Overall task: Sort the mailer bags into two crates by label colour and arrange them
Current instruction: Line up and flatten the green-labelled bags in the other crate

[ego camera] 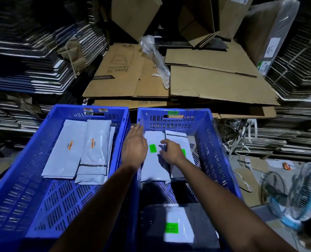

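Dim storeroom; flattened cardboard (214,84) behind, perhaps stacked.

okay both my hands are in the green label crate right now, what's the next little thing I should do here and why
Probably square up the two far mailers. Your left hand and right hand both rest on the green-labelled bags at the far end of the right crate, and those bags overlap slightly askew. Another green-labelled mailer lies loose at the near end, so nudging the far pair flush first leaves room for it.
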A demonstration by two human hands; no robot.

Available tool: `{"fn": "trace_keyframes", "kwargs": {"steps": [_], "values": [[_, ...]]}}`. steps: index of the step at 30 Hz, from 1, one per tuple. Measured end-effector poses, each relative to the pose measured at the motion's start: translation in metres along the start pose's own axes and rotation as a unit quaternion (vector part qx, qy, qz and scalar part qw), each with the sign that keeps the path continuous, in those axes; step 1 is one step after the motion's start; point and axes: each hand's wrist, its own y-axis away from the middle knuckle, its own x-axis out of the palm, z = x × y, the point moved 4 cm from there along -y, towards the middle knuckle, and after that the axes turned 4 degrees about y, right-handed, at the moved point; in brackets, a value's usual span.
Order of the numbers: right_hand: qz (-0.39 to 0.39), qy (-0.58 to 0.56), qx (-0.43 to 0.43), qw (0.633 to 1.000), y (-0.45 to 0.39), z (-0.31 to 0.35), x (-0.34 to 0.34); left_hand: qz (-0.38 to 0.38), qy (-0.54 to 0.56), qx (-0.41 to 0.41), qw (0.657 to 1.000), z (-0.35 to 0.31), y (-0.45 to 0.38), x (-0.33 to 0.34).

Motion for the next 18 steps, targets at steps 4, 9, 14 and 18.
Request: {"fn": "trace_keyframes", "kwargs": {"steps": [4,9,14,18], "values": [[-0.033,0.109,-0.107,0.988,-0.014,0.006,0.01,-0.002,-0.003,-0.004,1.0,0.0,0.0,0.0],[0.059,0.26,-0.152,0.952,-0.023,0.015,0.05,-0.001,-0.008,-0.014,1.0,-0.001,-0.001,0.0],[0.124,0.277,-0.109,0.946,-0.026,0.006,0.077,0.002,-0.008,-0.031,0.999,0.0,-0.002,0.001],[0.153,0.287,-0.106,0.94,-0.032,0.005,0.078,0.013,0.001,-0.043,0.999,0.0,-0.006,0.002]]}}
